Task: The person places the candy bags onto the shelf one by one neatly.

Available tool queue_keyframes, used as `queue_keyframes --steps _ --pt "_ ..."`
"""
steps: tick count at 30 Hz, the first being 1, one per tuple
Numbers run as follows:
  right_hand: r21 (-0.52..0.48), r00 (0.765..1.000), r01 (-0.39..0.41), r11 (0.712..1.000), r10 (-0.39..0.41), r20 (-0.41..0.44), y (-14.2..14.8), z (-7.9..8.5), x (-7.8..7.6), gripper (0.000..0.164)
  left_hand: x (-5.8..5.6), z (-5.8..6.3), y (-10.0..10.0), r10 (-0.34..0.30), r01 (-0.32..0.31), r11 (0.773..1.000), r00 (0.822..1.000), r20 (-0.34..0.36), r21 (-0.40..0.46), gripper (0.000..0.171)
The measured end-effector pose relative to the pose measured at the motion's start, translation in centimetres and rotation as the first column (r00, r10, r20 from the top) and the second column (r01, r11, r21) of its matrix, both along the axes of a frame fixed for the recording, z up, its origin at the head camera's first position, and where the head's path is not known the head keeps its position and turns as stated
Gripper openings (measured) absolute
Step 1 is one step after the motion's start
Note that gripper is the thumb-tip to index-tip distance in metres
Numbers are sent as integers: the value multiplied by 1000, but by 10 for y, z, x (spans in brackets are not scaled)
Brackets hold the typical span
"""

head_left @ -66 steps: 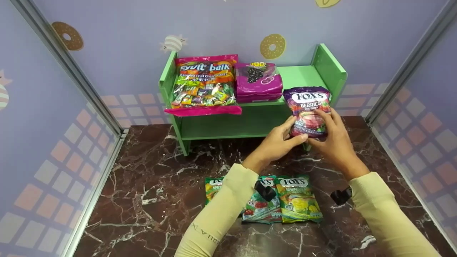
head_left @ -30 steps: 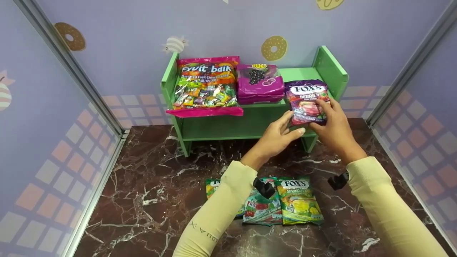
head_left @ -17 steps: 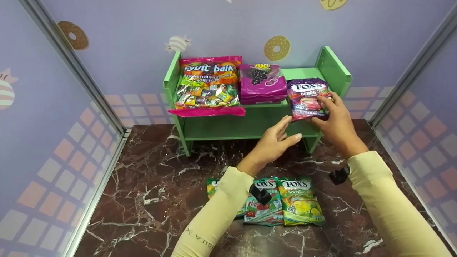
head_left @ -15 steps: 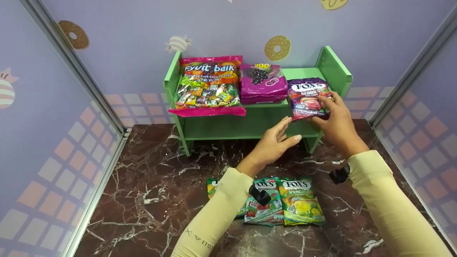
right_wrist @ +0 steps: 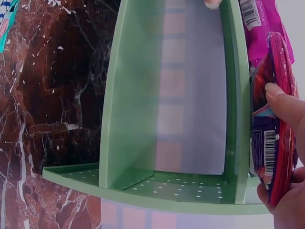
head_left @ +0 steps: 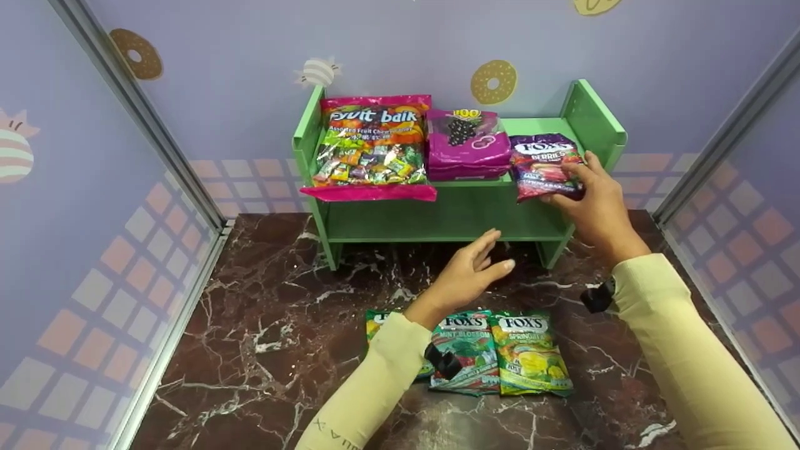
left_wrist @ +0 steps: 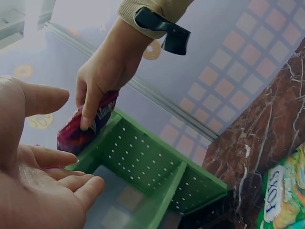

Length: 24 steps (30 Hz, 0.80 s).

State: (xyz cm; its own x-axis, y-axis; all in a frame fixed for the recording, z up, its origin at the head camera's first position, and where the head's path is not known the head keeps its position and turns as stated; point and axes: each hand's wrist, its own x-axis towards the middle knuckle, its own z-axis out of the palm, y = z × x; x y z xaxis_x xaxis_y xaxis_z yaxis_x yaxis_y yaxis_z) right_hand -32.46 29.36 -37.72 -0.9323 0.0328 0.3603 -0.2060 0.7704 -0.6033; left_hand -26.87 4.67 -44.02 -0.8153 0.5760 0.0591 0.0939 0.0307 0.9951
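My right hand (head_left: 600,209) pinches a purple bag of Fox's Berries candy (head_left: 542,178) by its right side and lower edge. The bag leans back at the right end of the top shelf of a green rack (head_left: 437,222), beside a magenta candy pack (head_left: 469,150). In the right wrist view, the thumb presses one face of the candy bag (right_wrist: 269,148) and fingers lie behind its end. My left hand (head_left: 465,275) holds nothing and hovers in front of the rack's lower shelf, fingers extended. The left wrist view shows its palm (left_wrist: 43,186) apart from the bag.
A large bag of Fruit Balk chewy candy (head_left: 372,147) fills the top shelf's left end, its pink edge overhanging the front. On the dark marble surface lie a Mint Blossom bag (head_left: 465,359), a yellow-green Fox's bag (head_left: 531,359) and another bag (head_left: 375,322) partly behind the left sleeve.
My right hand has moved the Berries bag up and back onto the top shelf. The left hand has come away from the bag, down and to the left.
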Motion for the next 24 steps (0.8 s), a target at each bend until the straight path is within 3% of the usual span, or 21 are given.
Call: queue_keyframes --steps 16,24 --pt "27 999 -45 999 45 -11 4 1 -15 62 19 -46 -41 71 -73 997 996 59 28 62" --pt "63 999 -50 997 50 -9 4 1 -22 63 27 -63 -61 99 -101 994 991 87 29 62"
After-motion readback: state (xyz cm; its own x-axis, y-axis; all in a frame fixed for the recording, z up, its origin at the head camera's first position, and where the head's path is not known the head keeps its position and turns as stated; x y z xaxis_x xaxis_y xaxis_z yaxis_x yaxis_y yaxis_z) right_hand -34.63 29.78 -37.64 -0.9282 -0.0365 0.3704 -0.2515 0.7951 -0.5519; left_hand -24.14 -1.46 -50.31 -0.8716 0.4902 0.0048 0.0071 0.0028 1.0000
